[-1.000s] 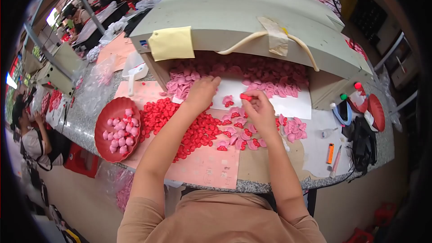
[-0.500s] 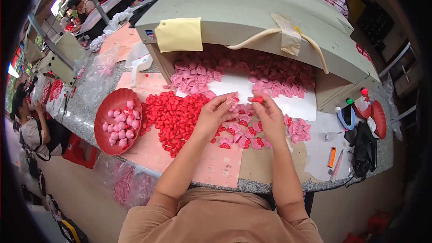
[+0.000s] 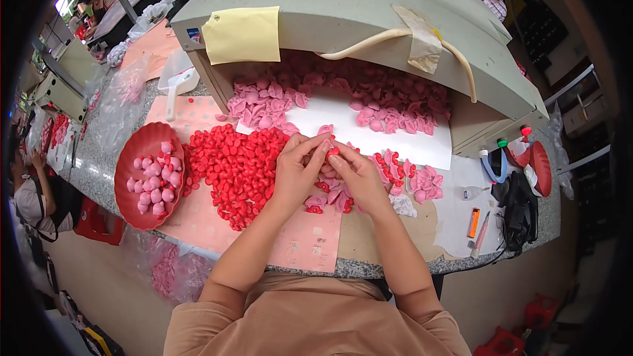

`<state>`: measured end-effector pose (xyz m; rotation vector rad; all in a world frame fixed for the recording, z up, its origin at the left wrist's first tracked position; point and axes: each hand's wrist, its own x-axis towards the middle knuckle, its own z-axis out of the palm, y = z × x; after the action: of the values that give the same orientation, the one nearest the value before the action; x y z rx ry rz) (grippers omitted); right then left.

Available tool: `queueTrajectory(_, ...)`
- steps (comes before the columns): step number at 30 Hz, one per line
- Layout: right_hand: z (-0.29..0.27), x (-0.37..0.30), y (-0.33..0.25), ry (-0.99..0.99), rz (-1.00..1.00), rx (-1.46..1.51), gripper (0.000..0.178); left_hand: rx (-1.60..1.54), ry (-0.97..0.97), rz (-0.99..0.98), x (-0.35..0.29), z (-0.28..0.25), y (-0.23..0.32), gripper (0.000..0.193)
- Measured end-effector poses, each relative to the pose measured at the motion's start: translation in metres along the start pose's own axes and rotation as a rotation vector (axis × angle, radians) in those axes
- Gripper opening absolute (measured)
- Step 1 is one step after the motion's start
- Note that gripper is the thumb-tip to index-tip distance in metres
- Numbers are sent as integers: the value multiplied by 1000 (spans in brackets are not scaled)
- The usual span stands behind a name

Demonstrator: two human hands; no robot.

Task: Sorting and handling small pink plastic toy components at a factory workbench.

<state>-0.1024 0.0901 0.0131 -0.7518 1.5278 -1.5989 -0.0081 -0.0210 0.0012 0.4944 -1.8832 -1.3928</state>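
My left hand [image 3: 295, 170] pinches a small pink plastic piece [image 3: 327, 144] between thumb and fingertips. Against it, my right hand [image 3: 361, 183] presses a small red plastic piece [image 3: 333, 152], so the two pieces meet between my hands. Left of my left hand spreads a big heap of glossy red pieces [image 3: 231, 171]. Under and around my fingers lie pink pieces joined to red ones [image 3: 394, 170], partly hidden by my hands. More loose pink pieces [image 3: 427, 184] sit to the right.
Beyond my hands, a grey box-shaped machine [image 3: 343, 13] arches over piles of pink pieces [image 3: 264, 102]. At left stand a red bowl [image 3: 125, 201] of pink balls and a white scoop [image 3: 177, 79]. An orange lighter [image 3: 473, 222] and black pouch [image 3: 521, 214] lie right.
My hands have come together, bringing the red piece against the pink one. The whole view has shifted slightly, and a person behind the machine has turned their head.
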Motion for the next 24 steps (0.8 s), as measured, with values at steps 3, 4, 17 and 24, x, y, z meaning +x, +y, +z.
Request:
queueTrajectory(3,-4,0,3,-9,-13,18,36,-33,-87,-91,0,-4,-1,24)
queueTrajectory(4,-3,0,2,-8,-10,18,36,-34,-88,-94,0,-4,-1,24)
queueTrajectory(17,0,-1,3,-9,-213,-113,18,306,-179,119,0,-6,24,23)
queueTrajectory(24,-14,-5,3,-92,-332,-324,26,266,-256,74,-4,-3,25,26)
